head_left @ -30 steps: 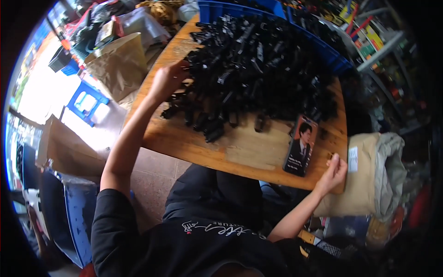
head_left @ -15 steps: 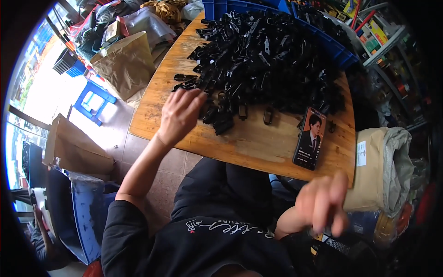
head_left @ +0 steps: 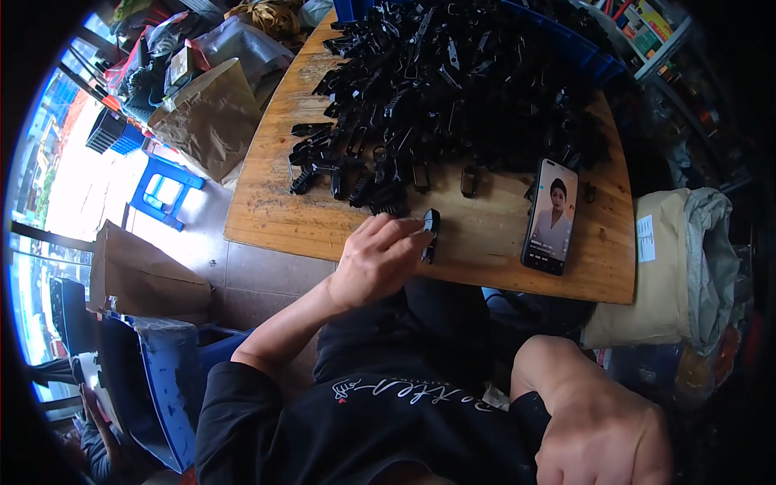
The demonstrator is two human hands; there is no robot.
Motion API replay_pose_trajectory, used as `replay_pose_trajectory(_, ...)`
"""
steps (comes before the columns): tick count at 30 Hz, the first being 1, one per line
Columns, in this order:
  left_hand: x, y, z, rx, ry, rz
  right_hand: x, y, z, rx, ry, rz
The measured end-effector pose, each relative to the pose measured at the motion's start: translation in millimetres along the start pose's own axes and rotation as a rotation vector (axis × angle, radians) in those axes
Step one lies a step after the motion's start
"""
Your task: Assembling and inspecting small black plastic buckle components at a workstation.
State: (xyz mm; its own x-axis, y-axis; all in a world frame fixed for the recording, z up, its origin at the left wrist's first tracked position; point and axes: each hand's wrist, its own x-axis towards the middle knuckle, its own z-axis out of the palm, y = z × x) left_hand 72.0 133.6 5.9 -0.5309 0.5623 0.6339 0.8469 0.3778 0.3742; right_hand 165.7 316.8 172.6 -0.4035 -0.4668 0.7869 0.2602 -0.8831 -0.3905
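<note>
My left hand is over the near edge of the wooden table, its fingers pinched on a small, narrow black part with a slim tail. What kind of part it is I cannot make out. Beyond it spreads a large heap of similar black parts, some with metal bits. At the lower right, beside my body, my right hand is closed with the fingers curled under; whatever it may hold is hidden.
A smartphone playing a video stands at the table's right side. Blue crates flank the heap at the back. Brown paper sacks are at the right, with cartons and a blue stool at the left.
My left hand has come from the heap's left edge toward me and right, now with a black part in it. My right hand has dropped lower and closed. The phone's picture has changed.
</note>
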Motion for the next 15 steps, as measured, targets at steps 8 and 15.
replay_pose_trajectory(8,33,-13,-1,0.039,-0.284,0.106,-5,-4,4,-0.131,-0.018,-0.047)
replay_pose_trajectory(15,24,-5,7,0.021,-0.291,0.145,7,-4,-2,-0.124,0.017,0.024)
